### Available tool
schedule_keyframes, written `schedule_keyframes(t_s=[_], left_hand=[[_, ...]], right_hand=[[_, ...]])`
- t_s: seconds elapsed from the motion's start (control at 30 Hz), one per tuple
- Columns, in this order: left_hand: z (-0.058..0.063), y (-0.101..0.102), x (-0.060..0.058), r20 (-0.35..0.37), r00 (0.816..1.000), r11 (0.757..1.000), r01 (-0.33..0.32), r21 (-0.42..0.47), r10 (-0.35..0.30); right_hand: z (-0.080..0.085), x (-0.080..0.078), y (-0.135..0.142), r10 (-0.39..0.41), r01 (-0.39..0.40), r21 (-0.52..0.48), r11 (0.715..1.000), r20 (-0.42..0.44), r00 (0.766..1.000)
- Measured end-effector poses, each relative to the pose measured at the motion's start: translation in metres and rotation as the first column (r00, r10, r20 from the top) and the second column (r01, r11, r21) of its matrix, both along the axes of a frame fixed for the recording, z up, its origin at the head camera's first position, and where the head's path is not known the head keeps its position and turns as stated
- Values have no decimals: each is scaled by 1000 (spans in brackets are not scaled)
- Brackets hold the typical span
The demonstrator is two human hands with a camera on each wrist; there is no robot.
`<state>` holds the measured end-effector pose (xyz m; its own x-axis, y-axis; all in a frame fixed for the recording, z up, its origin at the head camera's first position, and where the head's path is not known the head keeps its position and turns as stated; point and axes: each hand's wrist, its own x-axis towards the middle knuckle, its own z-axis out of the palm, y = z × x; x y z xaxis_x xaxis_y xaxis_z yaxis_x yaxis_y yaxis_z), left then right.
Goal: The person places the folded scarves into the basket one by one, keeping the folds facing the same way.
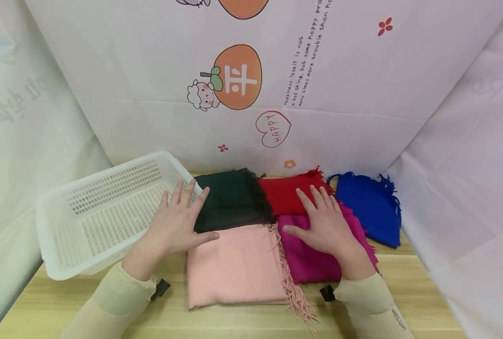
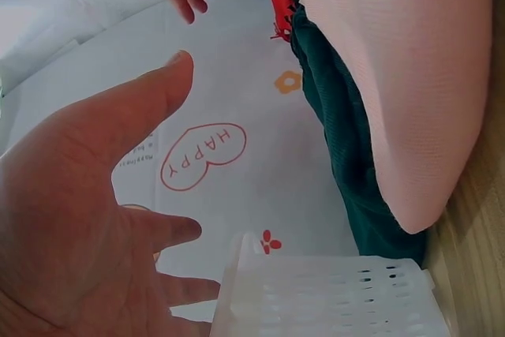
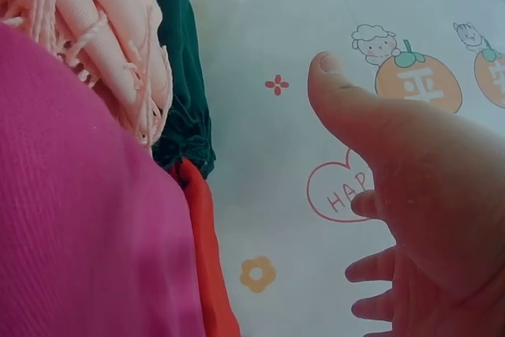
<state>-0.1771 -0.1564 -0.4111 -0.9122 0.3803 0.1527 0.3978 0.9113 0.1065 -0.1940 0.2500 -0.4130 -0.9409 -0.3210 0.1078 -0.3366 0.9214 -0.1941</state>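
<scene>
My left hand hovers with spread fingers between the white plastic basket and the folded cloths, holding nothing. Beneath and beside it lie a folded dark green scarf and a folded pink scarf with fringe on its right edge. Over the folded magenta scarf is my right hand, fingers spread and nothing held. Behind that lies a red scarf, partly hidden by the magenta one and the hand. A blue fringed scarf sits at the far right. In both wrist views the hands appear raised off the cloths.
The basket stands on the left of the wooden table, and no contents show in it. A white printed sheet rises behind the table, with white sheets on the left and right sides. A black strap piece sits by the right wrist.
</scene>
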Motion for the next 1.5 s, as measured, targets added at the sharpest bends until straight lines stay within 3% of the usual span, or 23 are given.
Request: schedule_keyframes(t_s=[0.6, 0.97, 1.5], left_hand=[[-2, -14, 4, -8, 1000, 1000, -3, 18, 3], [-2, -23, 8, -68, 997, 1000, 24, 4, -24], [0, -39, 13, -44, 999, 1000, -5, 1, 5]], right_hand=[[-3, 2, -20, 75, -75, -29, 997, -2, 997], [-5, 1, -34, 123, -124, -40, 992, -24, 992], [-3, -7, -55, 180, -180, -48, 983, 0, 984]])
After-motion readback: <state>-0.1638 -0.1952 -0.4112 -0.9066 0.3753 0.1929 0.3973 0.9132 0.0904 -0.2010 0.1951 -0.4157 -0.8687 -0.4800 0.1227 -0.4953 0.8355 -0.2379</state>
